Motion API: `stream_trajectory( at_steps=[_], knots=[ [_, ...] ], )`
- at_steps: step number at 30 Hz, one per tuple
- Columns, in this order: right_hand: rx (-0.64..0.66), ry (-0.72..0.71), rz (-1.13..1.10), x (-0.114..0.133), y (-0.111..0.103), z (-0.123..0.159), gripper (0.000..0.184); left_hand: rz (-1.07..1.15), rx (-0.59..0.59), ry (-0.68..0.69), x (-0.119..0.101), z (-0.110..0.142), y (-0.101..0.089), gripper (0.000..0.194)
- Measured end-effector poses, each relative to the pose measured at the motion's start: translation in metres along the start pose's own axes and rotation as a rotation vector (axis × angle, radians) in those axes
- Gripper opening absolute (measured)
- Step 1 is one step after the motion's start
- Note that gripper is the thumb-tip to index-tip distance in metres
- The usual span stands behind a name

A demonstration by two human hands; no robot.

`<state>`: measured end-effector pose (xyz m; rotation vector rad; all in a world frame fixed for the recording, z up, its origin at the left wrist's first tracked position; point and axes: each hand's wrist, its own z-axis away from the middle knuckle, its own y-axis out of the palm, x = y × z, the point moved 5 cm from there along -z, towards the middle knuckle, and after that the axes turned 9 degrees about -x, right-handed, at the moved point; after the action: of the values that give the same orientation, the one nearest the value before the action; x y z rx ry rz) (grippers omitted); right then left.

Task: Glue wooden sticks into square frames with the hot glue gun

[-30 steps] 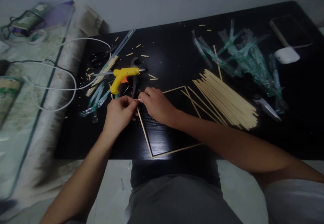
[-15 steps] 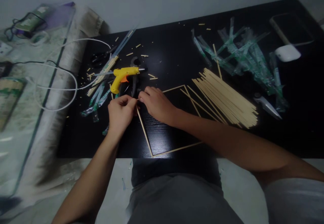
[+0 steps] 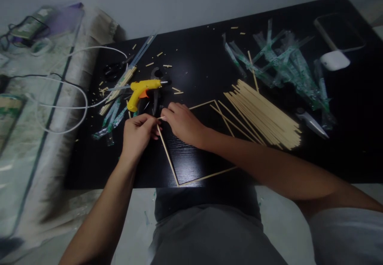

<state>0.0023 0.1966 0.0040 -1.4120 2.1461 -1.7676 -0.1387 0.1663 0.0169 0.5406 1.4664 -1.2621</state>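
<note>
A four-sided frame of thin wooden sticks [image 3: 167, 154] lies near the front edge of the black table. My left hand [image 3: 138, 134] is closed on its upper left corner, thumb and fingers pinching the stick ends. Close beside it, my right hand [image 3: 183, 122] pinches the frame's far stick near the same corner. The exact joint is partly hidden by my fingers. Just beyond my hands rests a yellow glue gun [image 3: 144, 88], its nozzle pointing right. A pile of loose sticks [image 3: 263, 115] fans out to the right of the frame, two of them near its right side.
Green-printed plastic wrappers [image 3: 287, 61] lie at the back right, near a white earphone case [image 3: 335, 60] and a phone [image 3: 339, 32]. A metal blade [image 3: 312, 123] is by the stick pile. Black scissors [image 3: 113, 71], a white cable [image 3: 85, 115] and stick scraps are at left.
The whole view has shifted slightly, so things appear a little further left. A bit more of the stick shows between my hands; both keep their pinch at the corner.
</note>
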Motion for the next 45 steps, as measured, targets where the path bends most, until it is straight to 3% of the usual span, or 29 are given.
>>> stream_trajectory(
  at_steps=[12, 26, 33, 40, 45],
  knots=[
    [0.004, -0.003, -0.005, 0.000, -0.002, 0.000, 0.024, 0.009, 0.024, -0.049, -0.001, 0.007, -0.001, 0.021],
    [-0.002, 0.010, -0.026, -0.002, 0.001, -0.001, 0.026, 0.038, -0.017, -0.028, 0.006, 0.006, -0.001, 0.010],
    [-0.001, 0.000, -0.062, 0.000, -0.004, -0.002, 0.023, 0.079, 0.093, -0.019, 0.004, 0.010, -0.006, 0.023],
    [-0.184, -0.084, -0.103, 0.010, -0.016, 0.005, 0.012, 0.132, 0.175, -0.008, 0.009, 0.003, -0.014, 0.022],
    [-0.076, -0.104, -0.340, 0.016, -0.011, 0.011, 0.018, 0.159, 0.198, -0.007, 0.010, 0.000, -0.018, 0.027]
  ],
)
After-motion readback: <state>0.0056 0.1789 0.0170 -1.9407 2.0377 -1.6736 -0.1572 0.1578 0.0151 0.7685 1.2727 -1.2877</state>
